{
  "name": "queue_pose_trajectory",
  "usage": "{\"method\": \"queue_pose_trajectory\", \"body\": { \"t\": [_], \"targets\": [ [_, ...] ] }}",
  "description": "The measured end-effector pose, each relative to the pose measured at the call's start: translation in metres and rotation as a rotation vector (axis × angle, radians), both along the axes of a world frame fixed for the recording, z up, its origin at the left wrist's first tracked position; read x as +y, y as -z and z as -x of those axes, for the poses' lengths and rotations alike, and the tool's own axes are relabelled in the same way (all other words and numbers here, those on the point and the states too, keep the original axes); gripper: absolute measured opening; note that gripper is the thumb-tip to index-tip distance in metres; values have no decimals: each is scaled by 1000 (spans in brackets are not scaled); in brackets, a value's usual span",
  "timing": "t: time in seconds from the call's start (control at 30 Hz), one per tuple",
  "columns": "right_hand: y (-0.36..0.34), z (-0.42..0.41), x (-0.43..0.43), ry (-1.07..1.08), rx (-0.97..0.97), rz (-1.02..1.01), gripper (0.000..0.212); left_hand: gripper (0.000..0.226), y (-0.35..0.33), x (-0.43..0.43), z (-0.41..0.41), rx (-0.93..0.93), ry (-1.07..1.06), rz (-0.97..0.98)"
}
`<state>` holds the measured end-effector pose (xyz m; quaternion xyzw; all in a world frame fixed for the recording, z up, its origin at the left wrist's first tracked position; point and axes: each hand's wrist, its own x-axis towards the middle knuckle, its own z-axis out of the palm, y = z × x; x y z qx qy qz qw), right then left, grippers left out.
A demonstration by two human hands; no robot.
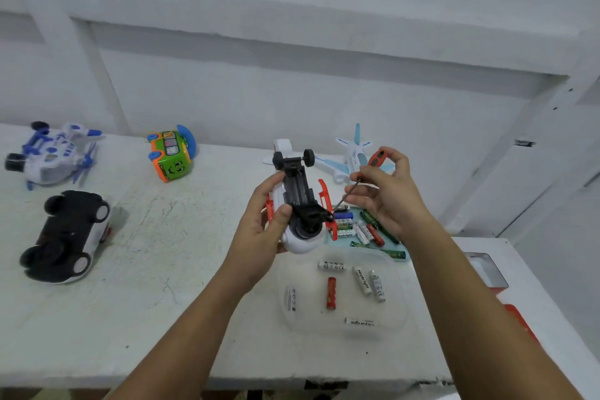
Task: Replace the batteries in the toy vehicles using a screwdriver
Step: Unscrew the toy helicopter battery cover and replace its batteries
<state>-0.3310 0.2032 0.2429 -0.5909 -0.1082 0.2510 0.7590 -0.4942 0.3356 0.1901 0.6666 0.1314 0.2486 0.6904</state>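
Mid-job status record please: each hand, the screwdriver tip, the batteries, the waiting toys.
left hand: grips white and orange toy, held up with its underside facing the camera
right hand: pinches screwdriver by its orange and black handle
screwdriver tip: at the toy's black underside, near its lower end
battery cover: cannot tell if off
batteries: loose batteries in clear tray; battery pile just beyond it
waiting toys: black and white car upside down, green bus, blue and white toy, light blue plane
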Motion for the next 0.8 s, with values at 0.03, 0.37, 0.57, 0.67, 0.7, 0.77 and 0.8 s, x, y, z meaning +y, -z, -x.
{"method": "queue_pose_trajectory", "body": {
  "t": [0.03, 0.37, 0.57, 0.67, 0.7, 0.77, 0.8],
  "targets": [
    [0, -3, 6, -9, 4, 3, 45, 43, -1, 5, 0, 1, -11, 5],
    [21, -8, 76, -90, -171, 410, 50, 46, 8, 63, 4, 18, -35, 30],
    [53, -2, 108, -229, -240, 771, 58, 46, 20, 98, 5, 41, 38, -16],
    [63, -4, 118, -227, -243, 887, 63, 45, 26, 113, 6, 47, 94, -5],
    [65, -3, 121, -225, -245, 921, 64, 47, 27, 117, 6, 52, 107, -5],
    [67, -2, 125, -231, -250, 986, 66, 49, 32, 123, 6, 62, 131, 6],
    [68, -2, 127, -237, -260, 1016, 66, 49, 34, 125, 6, 68, 143, 2]
  ]
}}
